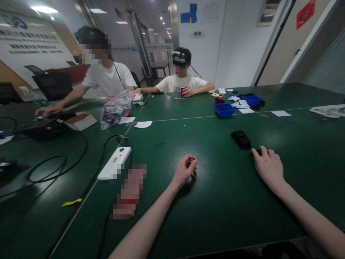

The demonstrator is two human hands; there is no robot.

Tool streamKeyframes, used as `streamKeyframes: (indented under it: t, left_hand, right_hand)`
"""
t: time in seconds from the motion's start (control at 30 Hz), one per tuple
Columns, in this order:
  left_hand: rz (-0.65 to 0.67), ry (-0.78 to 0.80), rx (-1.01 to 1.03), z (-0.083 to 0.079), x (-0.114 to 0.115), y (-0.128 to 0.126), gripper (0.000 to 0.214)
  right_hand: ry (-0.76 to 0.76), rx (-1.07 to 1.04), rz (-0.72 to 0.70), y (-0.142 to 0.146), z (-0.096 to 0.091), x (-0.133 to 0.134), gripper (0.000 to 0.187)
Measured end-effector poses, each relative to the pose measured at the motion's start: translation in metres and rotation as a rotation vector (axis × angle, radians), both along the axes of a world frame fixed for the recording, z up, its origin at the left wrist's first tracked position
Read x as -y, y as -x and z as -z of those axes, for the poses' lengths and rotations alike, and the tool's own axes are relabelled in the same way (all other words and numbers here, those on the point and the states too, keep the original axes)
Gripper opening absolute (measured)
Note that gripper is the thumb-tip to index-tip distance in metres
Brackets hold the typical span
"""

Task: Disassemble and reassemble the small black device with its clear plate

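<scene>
On the right of the green table, my right hand (pixel 268 166) reaches palm down over a small black object (pixel 258 152). Thumb and fingers close around it, and most of it is hidden beneath them. Just beyond those fingertips lies a dark black block-like item (pixel 241 139) with a ridged top; its kind is unclear. My left hand (pixel 185 168) rests near the middle of the table, its fingers curled in toward the thumb. Nothing shows between them. A partly blurred pinkish phone-shaped thing (pixel 132 185) lies left of that hand.
A white power bank (pixel 115 163) marked 5 and black cables lie left. Farther back are a clear plastic bag (pixel 115 109), paper slips (pixel 143 124) and blue trays (pixel 224 110). Two people sit across the table; one person's hand (pixel 190 92) holds a dark-and-red object.
</scene>
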State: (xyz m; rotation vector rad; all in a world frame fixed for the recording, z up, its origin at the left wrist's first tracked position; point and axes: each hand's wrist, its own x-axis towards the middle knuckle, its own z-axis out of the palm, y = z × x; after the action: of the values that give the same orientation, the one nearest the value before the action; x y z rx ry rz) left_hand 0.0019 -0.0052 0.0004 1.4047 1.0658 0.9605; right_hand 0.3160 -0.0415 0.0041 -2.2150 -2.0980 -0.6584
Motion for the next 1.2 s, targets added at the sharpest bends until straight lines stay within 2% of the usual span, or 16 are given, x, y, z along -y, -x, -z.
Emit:
streamKeyframes:
  t: [0.13, 0.3, 0.47, 0.63, 0.87, 1.07, 1.2]
  left_hand:
    - [0.007, -0.005, -0.001, 0.001, 0.0, 0.0, 0.029]
    - [0.016, -0.024, -0.015, 0.002, 0.0, 0.0, 0.028]
    - [0.008, -0.02, -0.02, 0.001, 0.0, 0.0, 0.028]
    - [0.005, -0.005, -0.024, 0.002, -0.001, 0.0, 0.029]
    - [0.013, -0.011, -0.029, 0.002, -0.001, 0.0, 0.028]
    - [0.008, -0.01, -0.031, 0.003, -0.001, 0.0, 0.026]
    - [-0.038, 0.003, 0.012, 0.002, -0.001, -0.001, 0.027]
  right_hand:
    - [-0.034, -0.053, -0.014, 0.01, -0.008, -0.011, 0.039]
    - [-0.089, -0.141, -0.007, 0.018, -0.019, -0.047, 0.05]
    - [-0.036, -0.263, 0.055, 0.025, -0.012, -0.078, 0.06]
    - [-0.043, -0.272, 0.056, 0.029, -0.003, -0.081, 0.055]
    - [-0.163, -0.393, 0.067, 0.027, -0.009, -0.076, 0.058]
    - [-0.135, -0.732, 0.063, 0.031, -0.016, -0.074, 0.06]
    - [0.041, -1.204, -0.095, 0.067, -0.014, -0.063, 0.053]
